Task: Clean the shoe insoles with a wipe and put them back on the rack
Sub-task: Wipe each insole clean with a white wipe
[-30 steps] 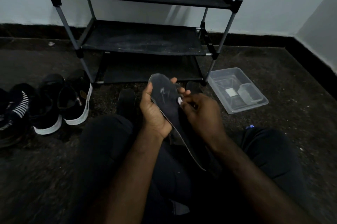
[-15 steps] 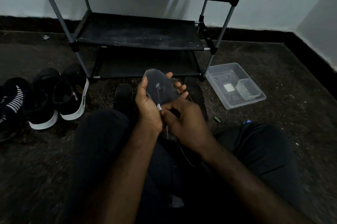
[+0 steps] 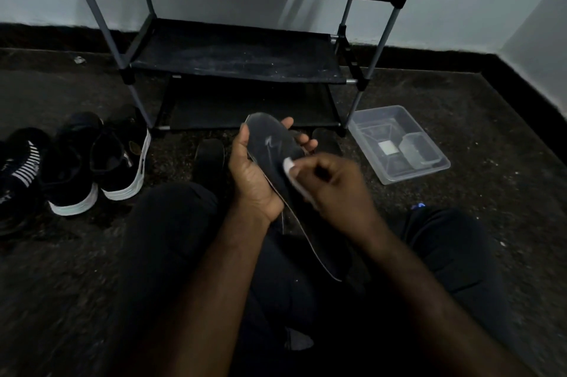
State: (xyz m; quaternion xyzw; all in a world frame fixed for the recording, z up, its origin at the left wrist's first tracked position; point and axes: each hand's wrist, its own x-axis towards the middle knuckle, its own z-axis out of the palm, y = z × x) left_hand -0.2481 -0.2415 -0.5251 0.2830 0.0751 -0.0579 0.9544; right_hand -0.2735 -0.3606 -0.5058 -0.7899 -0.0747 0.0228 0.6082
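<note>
A dark insole (image 3: pixel 274 146) with a pale mark on it is held over my lap, toe end pointing up toward the rack. My left hand (image 3: pixel 254 177) grips it from the left, fingers curled behind its far edge. My right hand (image 3: pixel 333 185) pinches a small white wipe (image 3: pixel 290 169) and presses it against the insole's middle. The insole's heel end runs down to the right past my right wrist. The black shoe rack (image 3: pixel 236 51) stands straight ahead, and its visible shelves hold nothing.
Black sneakers with white soles (image 3: pixel 122 159) and a striped shoe (image 3: pixel 21 168) sit on the floor to the left. A clear plastic tray (image 3: pixel 399 143) lies right of the rack. Two dark shoes (image 3: pixel 210 159) rest just beyond my knees. Walls close the corner on the right.
My right hand moved the wipe along the insole, down toward the left palm and back out toward the right. The left hand kept its grip on the insole.
</note>
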